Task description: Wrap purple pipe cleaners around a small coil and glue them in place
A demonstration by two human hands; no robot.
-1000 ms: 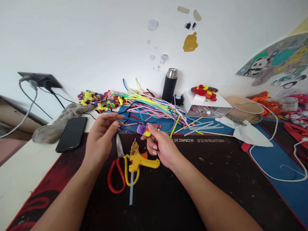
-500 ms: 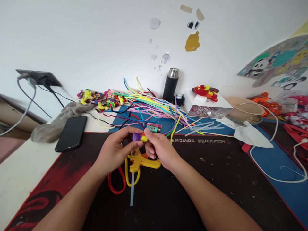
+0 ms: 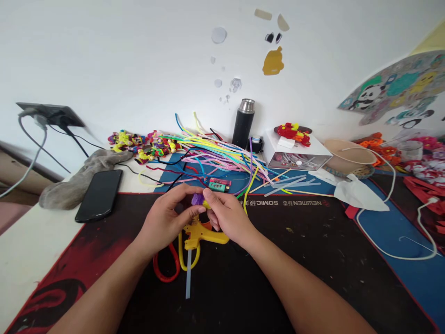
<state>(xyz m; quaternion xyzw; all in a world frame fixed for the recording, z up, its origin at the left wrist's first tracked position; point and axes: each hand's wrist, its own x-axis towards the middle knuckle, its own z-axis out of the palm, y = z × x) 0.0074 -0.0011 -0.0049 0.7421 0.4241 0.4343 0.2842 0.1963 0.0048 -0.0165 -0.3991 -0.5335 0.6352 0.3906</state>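
Between my two hands is a small purple and yellow pipe-cleaner piece (image 3: 198, 199). My left hand (image 3: 169, 208) pinches its purple end between thumb and fingers. My right hand (image 3: 225, 213) is closed on the yellow end, with the thumb on top covering much of it. Just below my hands, a yellow hot glue gun (image 3: 205, 234) lies on the black desk mat (image 3: 215, 297); a pale glue stick (image 3: 188, 278) sticks out of its back. Beside it are looped handles, one red (image 3: 167, 264) and one yellow; what they belong to is hidden under my left hand.
Behind my hands lies a heap of coloured pipe cleaners (image 3: 215, 155), with a lighter (image 3: 219, 185) in front. A black thermos (image 3: 243, 125) and a white box (image 3: 299, 153) stand by the wall. A phone (image 3: 99, 195) is at left; a white cable (image 3: 396, 257) loops at right.
My right thumb and fingers have shifted over the yellow end, so less of it shows and the orange-red bit is hidden. The whole view has moved slightly.
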